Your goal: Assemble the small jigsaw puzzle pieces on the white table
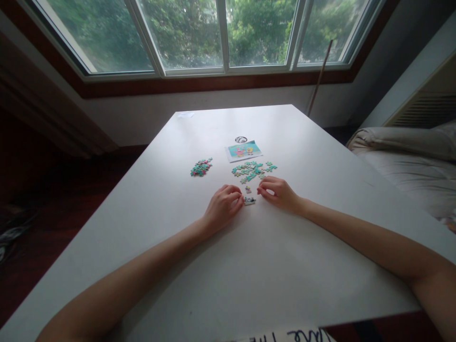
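Just in front of my hands, a few joined jigsaw pieces [250, 201] lie on the white table [228, 270]. My left hand [224, 206] has its fingers curled, the thumb and fingertips at the left edge of those pieces. A separate small jigsaw piece or pair [248, 189], with yellow and pink on it, lies between the two hands. My right hand [277, 192] is closed in a pinch to the right of it; whatever is between those fingertips is too small to make out. Loose green jigsaw pieces [251, 170] are spread just beyond my hands.
A denser pile of jigsaw pieces [201, 167] sits to the left. Behind the loose pieces lie a picture sheet [244, 150] with cartoon figures and a dark round item [241, 139]. A padded couch [402, 156] stands right of the table, and a window [224, 38] is beyond it.
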`<action>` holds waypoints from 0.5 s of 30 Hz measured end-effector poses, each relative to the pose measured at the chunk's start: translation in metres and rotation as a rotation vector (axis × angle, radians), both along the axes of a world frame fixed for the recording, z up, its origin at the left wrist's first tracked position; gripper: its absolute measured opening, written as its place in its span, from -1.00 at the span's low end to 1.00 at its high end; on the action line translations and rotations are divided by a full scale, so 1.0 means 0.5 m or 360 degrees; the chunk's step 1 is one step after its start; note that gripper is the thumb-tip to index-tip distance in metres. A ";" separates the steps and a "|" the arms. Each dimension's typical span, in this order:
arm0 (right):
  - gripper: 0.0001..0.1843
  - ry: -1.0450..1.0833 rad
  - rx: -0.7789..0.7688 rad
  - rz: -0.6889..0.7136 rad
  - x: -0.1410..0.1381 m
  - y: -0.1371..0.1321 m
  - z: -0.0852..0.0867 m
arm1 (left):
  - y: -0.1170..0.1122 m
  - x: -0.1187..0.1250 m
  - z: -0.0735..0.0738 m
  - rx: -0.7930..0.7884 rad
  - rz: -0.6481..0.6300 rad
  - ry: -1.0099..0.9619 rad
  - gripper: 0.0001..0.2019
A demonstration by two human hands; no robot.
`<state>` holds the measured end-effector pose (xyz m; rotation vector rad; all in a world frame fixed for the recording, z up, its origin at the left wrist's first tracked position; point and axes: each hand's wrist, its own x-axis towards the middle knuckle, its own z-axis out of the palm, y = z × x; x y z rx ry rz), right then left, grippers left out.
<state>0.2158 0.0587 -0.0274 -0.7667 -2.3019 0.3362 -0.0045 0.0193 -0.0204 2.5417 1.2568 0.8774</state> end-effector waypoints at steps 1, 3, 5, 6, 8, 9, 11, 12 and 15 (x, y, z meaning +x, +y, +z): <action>-0.67 -0.0012 -0.0010 -0.0033 0.000 0.001 -0.001 | 0.000 0.000 -0.001 0.0001 0.0002 0.0005 -0.77; -0.66 -0.0058 -0.0001 -0.0053 0.000 0.001 -0.002 | 0.000 0.000 -0.001 -0.0002 0.0005 0.0015 -0.77; -0.65 -0.0113 0.0046 -0.0024 -0.002 0.000 0.000 | 0.000 0.000 -0.001 -0.0006 0.0009 0.0017 -0.78; -0.64 -0.0138 0.0074 -0.0006 -0.003 -0.001 0.001 | 0.000 0.000 -0.001 -0.0007 0.0010 0.0015 -0.78; -0.64 -0.0175 0.0116 0.0030 -0.004 -0.002 0.003 | 0.000 0.001 0.000 -0.0005 0.0009 0.0010 -0.78; -0.64 -0.0187 0.0127 0.0042 -0.004 -0.003 0.004 | 0.000 0.001 0.000 -0.0004 0.0009 0.0009 -0.77; -0.64 -0.0194 0.0131 0.0060 -0.005 -0.004 0.004 | 0.000 0.001 0.001 -0.0002 0.0006 0.0007 -0.77; -0.64 -0.0195 0.0127 0.0073 -0.005 -0.004 0.004 | 0.000 0.001 0.001 -0.0003 0.0004 0.0006 -0.77; -0.65 -0.0188 0.0107 0.0113 -0.005 -0.005 0.004 | 0.000 0.000 0.000 -0.0004 -0.0006 0.0003 -0.77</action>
